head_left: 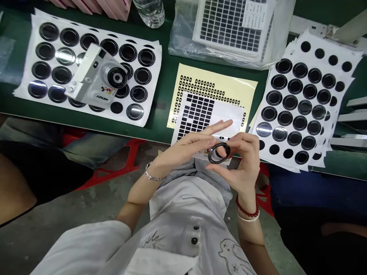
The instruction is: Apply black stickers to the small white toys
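Observation:
A glossy black ring-shaped sticker (211,156) is held upright in the fingers of my right hand (243,162), and skin shows through its middle. My left hand (195,145) reaches in from the other side with its fingers stretched out, one tip at the ring's upper edge. Just behind and below the hands is a white toy-like camera (222,138), mostly hidden by them; I cannot tell what supports it. Under the fingers lies a white sheet of small black rectangular stickers (229,112), partly over a yellow sticker sheet (249,86).
Round black sticker sheets (315,78) are stacked at the right. More such sheets (151,110) lie at the left, with another white camera (99,78) on them. A plastic bag of label sheets (183,42) and a clear cup (150,13) stand at the back. People sit on both sides.

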Available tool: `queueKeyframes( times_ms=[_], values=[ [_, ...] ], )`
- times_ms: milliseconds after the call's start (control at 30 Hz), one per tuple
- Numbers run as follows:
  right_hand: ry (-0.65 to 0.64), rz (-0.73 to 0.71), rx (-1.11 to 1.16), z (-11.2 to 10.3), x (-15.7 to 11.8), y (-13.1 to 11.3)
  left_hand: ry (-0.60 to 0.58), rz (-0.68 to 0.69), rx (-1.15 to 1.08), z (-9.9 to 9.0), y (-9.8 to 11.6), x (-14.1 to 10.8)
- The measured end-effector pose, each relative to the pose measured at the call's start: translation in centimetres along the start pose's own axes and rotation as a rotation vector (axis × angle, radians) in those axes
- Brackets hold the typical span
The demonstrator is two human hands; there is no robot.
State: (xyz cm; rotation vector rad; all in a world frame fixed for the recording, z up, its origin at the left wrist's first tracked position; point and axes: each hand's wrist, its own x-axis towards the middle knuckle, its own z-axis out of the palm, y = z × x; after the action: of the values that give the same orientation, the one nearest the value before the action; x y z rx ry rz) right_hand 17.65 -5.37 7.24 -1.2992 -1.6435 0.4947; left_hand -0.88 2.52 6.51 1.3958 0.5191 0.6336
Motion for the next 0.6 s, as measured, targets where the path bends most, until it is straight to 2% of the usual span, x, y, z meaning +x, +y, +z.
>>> queueKeyframes(
  times_ms=[200, 333, 467, 533, 600],
  values=[
    [0.017, -0.042, 0.030, 0.3, 0.7, 0.0, -0.079, -0.071, -0.304, -0.2, -0.1, 0.8],
    [0.044, -0.062, 0.038, 0.6, 1.0, -0.3, -0.091, -0.096, -0.349, 0.0, -0.1, 0.8],
    [0.062, -0.069, 0.037, 0.5, 1.1, -0.6, -0.010, 0.059, -0.135, 0.4, -0.1, 0.6],
    [0.078, -0.036, 0.018, 0.1, 0.8, -0.8, 0.098, 0.119, 0.060, 0.5, -0.1, 0.3],
    [0.095, 0.039, -0.022, -0.7, 0.2, -0.7, 0.262, 0.168, 0.221, 0.3, -0.2, -0.1]
  ],
)
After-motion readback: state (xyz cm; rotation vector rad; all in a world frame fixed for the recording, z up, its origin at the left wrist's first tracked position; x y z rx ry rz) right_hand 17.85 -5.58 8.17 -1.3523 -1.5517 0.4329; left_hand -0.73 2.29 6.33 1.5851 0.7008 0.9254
